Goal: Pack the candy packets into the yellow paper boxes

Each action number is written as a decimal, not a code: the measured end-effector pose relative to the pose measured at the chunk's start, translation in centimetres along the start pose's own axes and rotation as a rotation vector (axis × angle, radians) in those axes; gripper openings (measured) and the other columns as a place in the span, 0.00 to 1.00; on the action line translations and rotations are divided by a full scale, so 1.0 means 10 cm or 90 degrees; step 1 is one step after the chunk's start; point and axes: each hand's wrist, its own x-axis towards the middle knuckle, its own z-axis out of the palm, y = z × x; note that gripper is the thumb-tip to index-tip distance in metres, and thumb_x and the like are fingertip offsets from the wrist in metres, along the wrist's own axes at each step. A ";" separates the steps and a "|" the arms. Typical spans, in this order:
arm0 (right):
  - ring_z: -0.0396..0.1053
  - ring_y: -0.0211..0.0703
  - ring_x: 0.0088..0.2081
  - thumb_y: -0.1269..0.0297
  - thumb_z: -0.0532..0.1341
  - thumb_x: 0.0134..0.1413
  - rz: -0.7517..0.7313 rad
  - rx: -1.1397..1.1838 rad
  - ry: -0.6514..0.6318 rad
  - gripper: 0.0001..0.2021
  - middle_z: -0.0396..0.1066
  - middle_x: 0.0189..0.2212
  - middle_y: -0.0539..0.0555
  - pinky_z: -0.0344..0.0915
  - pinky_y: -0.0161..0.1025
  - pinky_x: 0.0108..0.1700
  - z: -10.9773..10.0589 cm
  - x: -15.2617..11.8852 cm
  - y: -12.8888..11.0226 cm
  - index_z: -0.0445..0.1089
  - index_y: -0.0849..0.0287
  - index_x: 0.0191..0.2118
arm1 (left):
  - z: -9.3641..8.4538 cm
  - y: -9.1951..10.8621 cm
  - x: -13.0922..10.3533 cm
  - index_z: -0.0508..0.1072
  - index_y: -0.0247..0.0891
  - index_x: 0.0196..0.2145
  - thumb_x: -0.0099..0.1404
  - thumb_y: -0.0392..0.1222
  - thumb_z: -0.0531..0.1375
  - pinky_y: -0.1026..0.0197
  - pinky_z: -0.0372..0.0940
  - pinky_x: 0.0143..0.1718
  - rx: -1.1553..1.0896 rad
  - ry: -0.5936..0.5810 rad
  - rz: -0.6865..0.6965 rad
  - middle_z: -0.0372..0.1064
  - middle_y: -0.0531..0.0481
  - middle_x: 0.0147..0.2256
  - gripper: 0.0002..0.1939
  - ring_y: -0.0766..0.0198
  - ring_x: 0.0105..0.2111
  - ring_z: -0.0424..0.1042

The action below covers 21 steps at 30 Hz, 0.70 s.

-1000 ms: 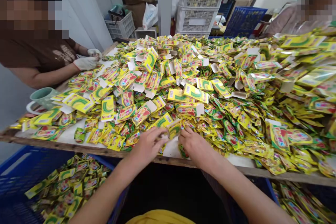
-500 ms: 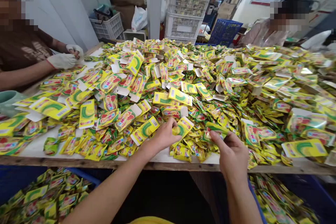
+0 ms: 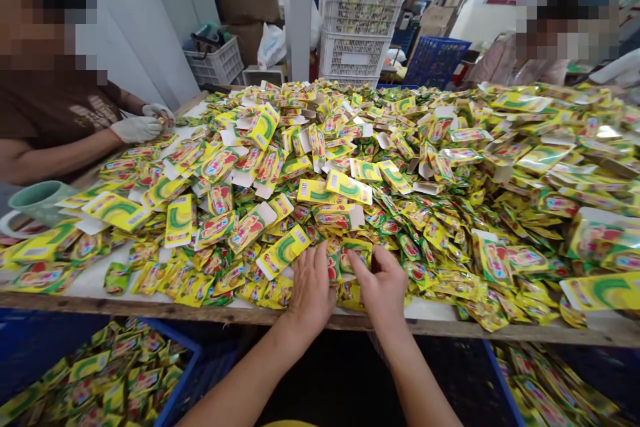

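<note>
In the middle at the table's front edge, my two hands are close together. My left hand (image 3: 311, 290), back upward and fingers pointing forward, is closed round a small printed box (image 3: 333, 260), which its fingers partly cover. Beside it my right hand (image 3: 384, 285) pinches a green and yellow sachet (image 3: 357, 255) between thumb and fingers, close against the box. Just left of my left hand lies a yellow box (image 3: 285, 251) with a barcode. Small sachets (image 3: 430, 270) lie loose around and beyond both hands.
Boxes and sachets heap over the table (image 3: 200, 312). Blue crates (image 3: 193, 353) of packets stand below the front edge. A green mug (image 3: 43, 203) is at left. Gloved co-worker's hands (image 3: 143, 125) work far left; another person (image 3: 520, 60) sits far right. White crates (image 3: 355, 53) are stacked behind.
My right hand has moved left with the sachet, up to my left hand. The left hand has turned its back upward, still with the box. The view has shifted slightly left.
</note>
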 end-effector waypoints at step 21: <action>0.65 0.42 0.29 0.72 0.58 0.43 -0.129 -0.221 -0.336 0.04 0.68 0.25 0.51 0.59 0.37 0.33 0.02 0.15 -0.22 0.69 0.59 0.25 | 0.04 0.08 -0.06 0.62 0.38 0.38 0.56 0.31 0.59 0.48 0.58 0.45 0.011 0.076 -0.148 0.61 0.43 0.41 0.12 0.48 0.45 0.61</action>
